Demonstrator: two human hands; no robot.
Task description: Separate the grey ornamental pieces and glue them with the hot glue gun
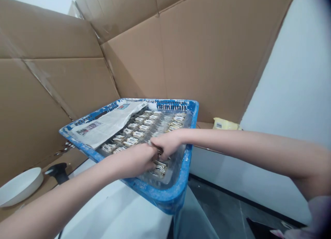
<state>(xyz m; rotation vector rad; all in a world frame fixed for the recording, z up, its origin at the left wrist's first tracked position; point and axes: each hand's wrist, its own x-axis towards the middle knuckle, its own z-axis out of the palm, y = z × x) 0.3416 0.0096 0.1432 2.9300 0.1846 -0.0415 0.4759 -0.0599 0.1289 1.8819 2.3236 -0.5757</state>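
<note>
A clear plastic compartment tray [172, 171] lies inside a blue plastic basket [165, 196]. Rows of small gold-and-dark pieces with white outlined shapes [138, 133] sit in its pockets; their kind is too small to tell. My left hand [141, 159] and my right hand [169, 144] meet over the near right part of the tray. Fingers of both are curled and pinched together at the pockets, hiding what is between them. A few pieces [160, 168] show just below my fingertips. A sheet of newspaper [108, 125] covers the basket's left side.
Cardboard panels [137, 66] stand behind and left of the basket. On the left are a white bowl [22, 187] and a black object [58, 171]. A yellow packet [226, 124] lies at the back right. The basket rests on a white surface [111, 211].
</note>
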